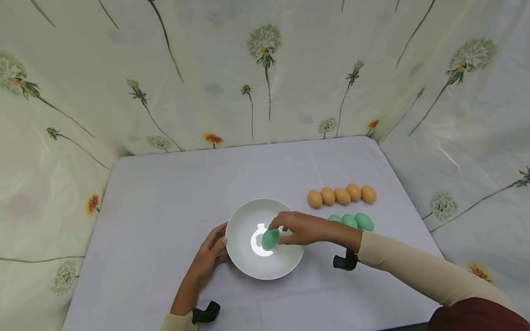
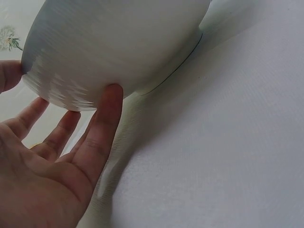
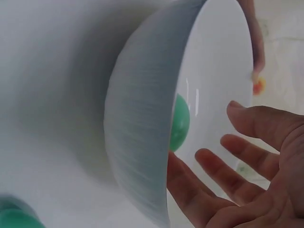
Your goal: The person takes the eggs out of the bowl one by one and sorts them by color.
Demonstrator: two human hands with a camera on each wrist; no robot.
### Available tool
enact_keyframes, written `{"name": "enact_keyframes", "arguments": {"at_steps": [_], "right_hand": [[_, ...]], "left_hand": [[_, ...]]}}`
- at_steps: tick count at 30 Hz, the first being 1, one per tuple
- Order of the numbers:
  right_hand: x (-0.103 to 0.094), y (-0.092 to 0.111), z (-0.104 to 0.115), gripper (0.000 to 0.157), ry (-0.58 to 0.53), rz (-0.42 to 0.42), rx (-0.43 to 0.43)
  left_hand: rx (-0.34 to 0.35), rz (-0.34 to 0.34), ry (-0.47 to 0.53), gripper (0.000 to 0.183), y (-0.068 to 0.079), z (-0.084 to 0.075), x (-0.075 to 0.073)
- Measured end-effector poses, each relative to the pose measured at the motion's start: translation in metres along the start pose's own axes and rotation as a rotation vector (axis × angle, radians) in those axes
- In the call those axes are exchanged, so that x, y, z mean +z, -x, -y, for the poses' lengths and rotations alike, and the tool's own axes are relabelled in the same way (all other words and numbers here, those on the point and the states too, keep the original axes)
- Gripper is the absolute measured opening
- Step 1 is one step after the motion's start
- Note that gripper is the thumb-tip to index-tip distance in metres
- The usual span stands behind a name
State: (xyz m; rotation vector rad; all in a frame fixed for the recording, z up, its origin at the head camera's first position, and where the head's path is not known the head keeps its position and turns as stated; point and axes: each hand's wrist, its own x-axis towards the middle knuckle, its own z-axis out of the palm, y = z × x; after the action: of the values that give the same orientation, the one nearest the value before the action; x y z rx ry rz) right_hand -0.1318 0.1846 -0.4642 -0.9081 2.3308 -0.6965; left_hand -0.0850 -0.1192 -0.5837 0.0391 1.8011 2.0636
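A white bowl (image 1: 244,264) stands on the cloth-covered table, with a green egg (image 1: 270,239) inside it. My left hand (image 1: 208,257) holds the bowl at its left side; in the left wrist view the thumb is at the rim and the fingers (image 2: 107,114) press the outer wall. Over the bowl, my right hand (image 1: 304,228) reaches in from the right with fingers spread around the green egg. The right wrist view shows the egg low in the bowl, apart from the thumb and fingertips. Nothing is gripped by that hand.
Several orange-brown eggs (image 1: 342,196) lie in a row at the right of the table. In front of them are green eggs (image 1: 364,222), partly hidden by the right forearm. Flower-patterned sheeting (image 1: 232,110) hangs behind the table and along both sides.
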Motion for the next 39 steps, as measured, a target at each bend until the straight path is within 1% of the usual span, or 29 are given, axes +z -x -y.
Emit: {"name": "enact_keyframes", "arguments": {"at_steps": [5, 8, 12, 18, 22, 25, 28, 33, 36, 39], "right_hand": [[0.015, -0.01, 0.005, 0.035, 0.108, -0.004, -0.044], [0.021, -0.016, 0.008, 0.034, 0.184, -0.008, -0.056], [0.026, -0.021, 0.011, 0.034, 0.259, -0.013, -0.081], [0.037, -0.027, 0.009, 0.032, 0.328, -0.011, -0.119], [0.042, -0.03, 0.006, 0.028, 0.359, 0.008, -0.143], [0.043, -0.032, 0.006, 0.029, 0.374, 0.022, -0.152], [0.043, -0.032, 0.005, 0.03, 0.37, 0.026, -0.161], [0.038, -0.03, 0.004, 0.029, 0.32, 0.014, -0.196], [0.03, -0.024, 0.006, 0.031, 0.262, 0.002, -0.195], [0.018, -0.017, 0.008, 0.033, 0.169, -0.011, -0.177]], "left_hand": [[-0.002, 0.009, 0.003, 0.044, 0.0, 0.001, 0.001], [-0.002, 0.008, 0.0, 0.044, -0.001, 0.002, 0.002], [-0.001, 0.01, -0.003, 0.044, -0.002, 0.002, 0.004], [0.0, 0.015, -0.01, 0.044, -0.003, 0.001, 0.006], [-0.001, 0.015, 0.0, 0.044, -0.003, 0.001, 0.007], [0.002, 0.014, 0.005, 0.045, -0.004, 0.001, 0.007], [0.001, 0.012, 0.009, 0.045, -0.004, 0.001, 0.008], [-0.006, 0.005, 0.0, 0.044, -0.002, 0.001, 0.008], [-0.005, 0.007, -0.004, 0.045, -0.001, 0.001, 0.006], [0.004, 0.01, 0.007, 0.046, 0.0, 0.002, 0.003]]}}
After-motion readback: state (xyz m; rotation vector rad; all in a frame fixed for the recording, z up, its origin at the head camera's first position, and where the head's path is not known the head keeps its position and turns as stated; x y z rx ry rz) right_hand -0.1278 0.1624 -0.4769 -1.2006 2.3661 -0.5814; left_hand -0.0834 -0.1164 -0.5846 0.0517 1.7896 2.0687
